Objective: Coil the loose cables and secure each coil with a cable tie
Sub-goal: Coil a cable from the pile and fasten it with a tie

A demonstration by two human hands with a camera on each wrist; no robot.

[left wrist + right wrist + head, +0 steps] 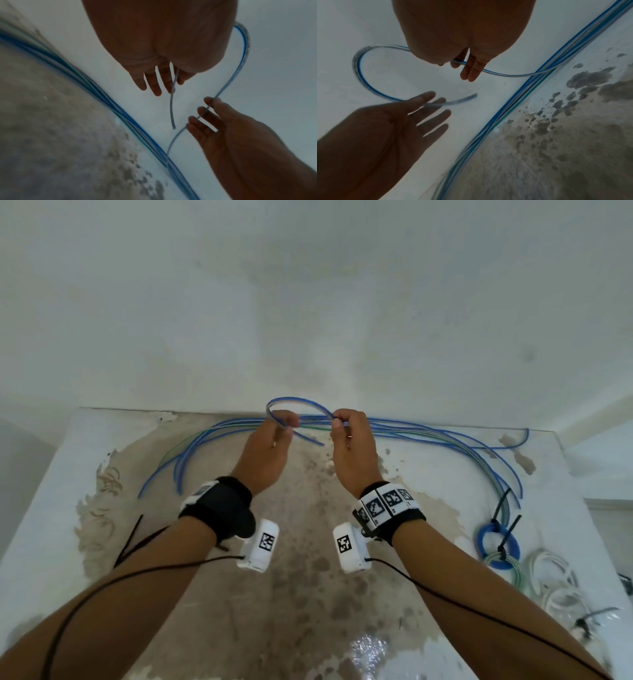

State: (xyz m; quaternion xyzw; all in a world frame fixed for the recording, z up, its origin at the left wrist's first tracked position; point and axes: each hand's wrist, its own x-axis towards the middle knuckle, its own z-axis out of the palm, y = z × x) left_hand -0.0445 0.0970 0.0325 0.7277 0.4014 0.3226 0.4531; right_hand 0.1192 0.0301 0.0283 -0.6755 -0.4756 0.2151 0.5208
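A blue cable [301, 399] arches in a small loop between my two hands above the table's far edge. My left hand [286, 424] pinches it near its free end [318, 443], which pokes out to the right. In the right wrist view the left hand's fingers [433, 108] are spread, with the cable lying across them. My right hand [337, 422] pinches the loop's other side between thumb and forefinger [211, 102]. From there the cable runs down to the bundle of loose blue and green cables [428, 436] along the wall.
The worn table [308, 542] ends at a white wall. At the right lie blue and green coils bound with black ties [498, 546], and beside them white coils [555, 580]. Thin black strips [132, 537] lie at the left. Loose cable ends trail down both sides.
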